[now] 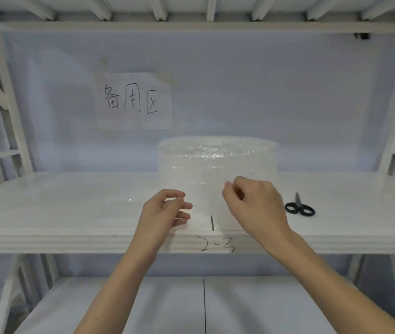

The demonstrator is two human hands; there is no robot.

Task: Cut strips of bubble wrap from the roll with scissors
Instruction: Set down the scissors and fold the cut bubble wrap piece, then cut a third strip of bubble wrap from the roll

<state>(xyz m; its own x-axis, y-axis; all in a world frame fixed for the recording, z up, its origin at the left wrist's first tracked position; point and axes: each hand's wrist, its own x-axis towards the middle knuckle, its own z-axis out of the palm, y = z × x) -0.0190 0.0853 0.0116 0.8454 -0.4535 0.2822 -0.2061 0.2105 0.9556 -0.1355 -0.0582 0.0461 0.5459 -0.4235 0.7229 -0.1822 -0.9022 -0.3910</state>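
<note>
A wide roll of clear bubble wrap (218, 162) stands upright on the white shelf (71, 201). Its loose end hangs down the front toward the shelf edge. My left hand (165, 213) pinches the left side of that loose sheet between thumb and fingers. My right hand (254, 203) pinches the sheet's right side, just in front of the roll. Black-handled scissors (300, 207) lie flat on the shelf to the right of my right hand, blades pointing away, untouched.
A paper sign (135, 101) with handwriting is taped to the back wall. The shelf's front edge carries a handwritten mark (218, 247). White frame posts stand at both sides, and a lower shelf (143, 304) sits beneath.
</note>
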